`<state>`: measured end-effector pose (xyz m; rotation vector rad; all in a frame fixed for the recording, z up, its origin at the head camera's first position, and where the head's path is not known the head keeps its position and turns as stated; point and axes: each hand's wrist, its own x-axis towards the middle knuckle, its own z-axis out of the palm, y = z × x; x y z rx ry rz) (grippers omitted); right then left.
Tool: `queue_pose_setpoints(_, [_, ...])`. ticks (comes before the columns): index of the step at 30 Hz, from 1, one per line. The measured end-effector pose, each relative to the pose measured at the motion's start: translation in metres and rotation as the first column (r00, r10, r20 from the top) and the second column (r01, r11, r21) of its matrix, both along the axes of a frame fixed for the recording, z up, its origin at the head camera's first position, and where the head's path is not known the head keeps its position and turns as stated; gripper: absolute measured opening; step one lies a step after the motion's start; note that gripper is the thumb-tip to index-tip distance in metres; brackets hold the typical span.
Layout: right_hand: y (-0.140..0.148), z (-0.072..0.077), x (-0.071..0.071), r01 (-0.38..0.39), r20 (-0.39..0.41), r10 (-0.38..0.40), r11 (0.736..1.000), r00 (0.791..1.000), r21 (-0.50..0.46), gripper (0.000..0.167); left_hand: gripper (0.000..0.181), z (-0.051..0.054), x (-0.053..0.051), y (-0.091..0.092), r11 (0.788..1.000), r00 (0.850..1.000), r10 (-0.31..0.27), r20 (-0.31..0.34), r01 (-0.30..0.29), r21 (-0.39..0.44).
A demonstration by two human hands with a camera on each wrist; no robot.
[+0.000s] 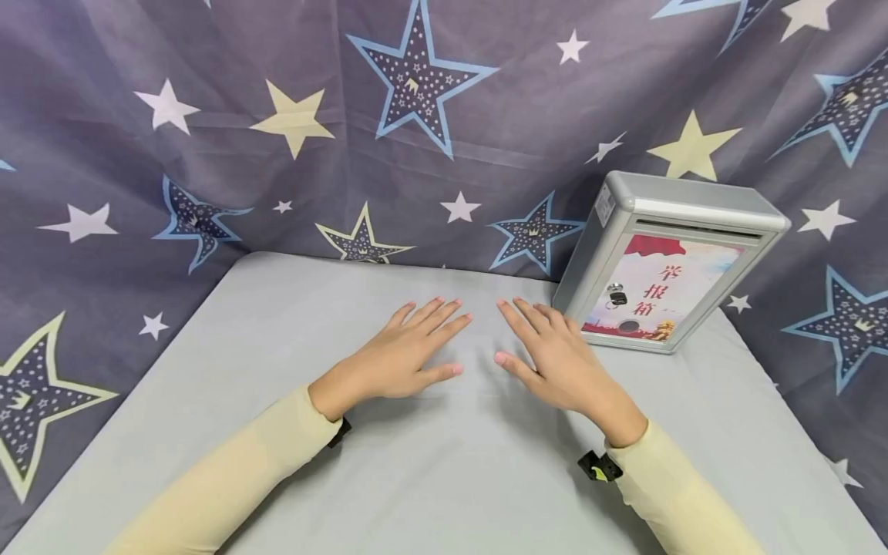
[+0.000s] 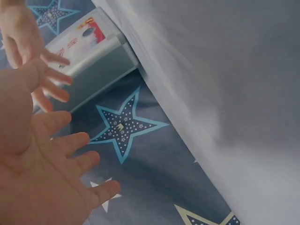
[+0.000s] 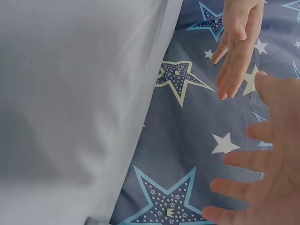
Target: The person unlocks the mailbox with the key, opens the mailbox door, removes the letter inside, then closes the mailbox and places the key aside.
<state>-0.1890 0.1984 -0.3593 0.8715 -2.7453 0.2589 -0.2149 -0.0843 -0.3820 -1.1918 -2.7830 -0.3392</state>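
My left hand hovers over the middle of the table, palm down, fingers spread and straight, holding nothing. Opposite it, a short gap away, my right hand has the same spread, straight fingers and is likewise bare of any object. Nearest to the right hand stands a silver metal drop box with a slot near its top and a printed red and white front panel. A key on a ring sits in the lock on its front. In the left wrist view the box shows behind both hands.
A pale grey cloth covers the table. Behind and along both sides hangs a dark purple-grey curtain printed with stars. Black wrist straps show at the sleeve cuffs. The box stands at the table's back right.
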Motion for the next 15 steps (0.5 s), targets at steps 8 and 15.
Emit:
queue_pose_setpoints(8, [0.012, 0.020, -0.006, 0.010, -0.064, -0.015, 0.997, 0.998, -0.074, 0.074, 0.072, 0.005, -0.014, 0.019, 0.994, 1.000, -0.022, 0.008, 0.021, 0.111])
queue_pose_setpoints(15, [0.029, 0.038, -0.014, -0.020, -0.179, -0.012, 0.985, 0.984, -0.172, 0.071, 0.070, 0.016, -0.030, 0.042, 0.971, 0.998, -0.015, 0.059, 0.000, 0.240])
